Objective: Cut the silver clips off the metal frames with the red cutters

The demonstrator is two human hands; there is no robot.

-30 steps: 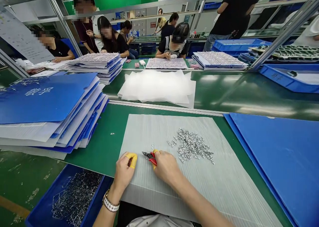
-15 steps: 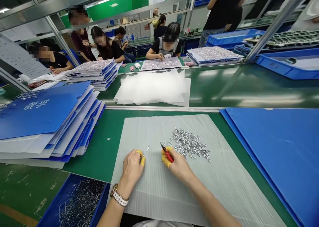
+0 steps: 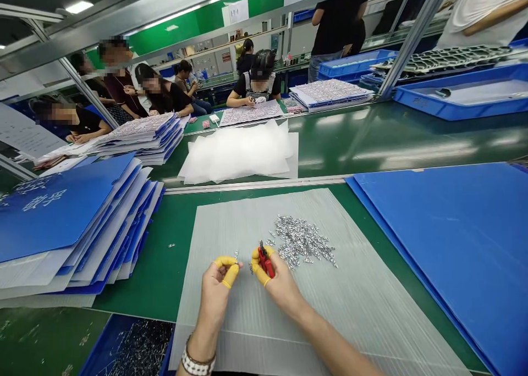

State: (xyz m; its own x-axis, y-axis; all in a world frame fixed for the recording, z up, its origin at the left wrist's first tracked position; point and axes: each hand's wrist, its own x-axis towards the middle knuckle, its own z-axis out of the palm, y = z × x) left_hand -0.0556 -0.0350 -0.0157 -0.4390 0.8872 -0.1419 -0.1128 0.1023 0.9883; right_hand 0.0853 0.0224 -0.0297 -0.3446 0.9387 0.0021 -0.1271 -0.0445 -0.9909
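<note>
Yellow finger cots cover the thumb and forefinger of my left hand, which pinches something too small to make out. My right hand, also in yellow cots, is closed around small red-handled pliers, their dark jaws pointing up and away from me. A tiny shiny metal piece shows at my right fingertips, between the two hands. Just beyond my left fingertips is another small metal piece. A heap of small silvery metal parts lies past my right hand on a pale translucent sheet.
Blue folders and white sheets are stacked at left, blue boards at right. White sheets lie across the metal rail. A blue bin with dark metal bits stands below left. Several people work across the bench.
My hands have drawn closer together, and my left hand has turned so its pinching fingertips show. The pliers have moved left with my right hand. The whole view has shifted slightly.
</note>
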